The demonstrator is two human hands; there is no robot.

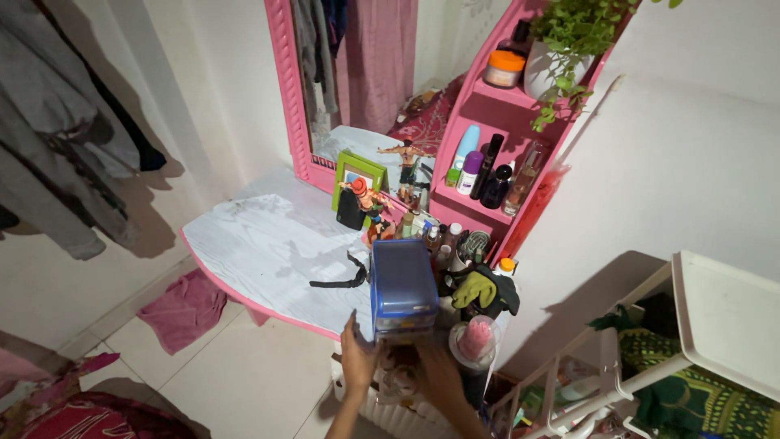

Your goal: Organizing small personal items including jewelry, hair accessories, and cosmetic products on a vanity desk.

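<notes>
A blue translucent plastic box [402, 284] rests at the near right edge of the white dresser top [260, 244]. My left hand [357, 356] grips its near left corner from below. My right hand [437, 366] holds the box's near right underside, partly hidden in shadow. A black strap [345, 280] lies on the dresser top just left of the box. A small action figure [367, 203] with an orange hat stands behind the box, next to a green picture frame [357, 175].
A pink-framed mirror [357, 73] and pink shelves [496, 122] with bottles, a jar and a potted plant [565, 49] rise behind. Bottles and gloves [483, 289] crowd the dresser's right side. A white rack [691, 341] stands right, clothes hang left, a pink cloth [185, 309] lies on the floor.
</notes>
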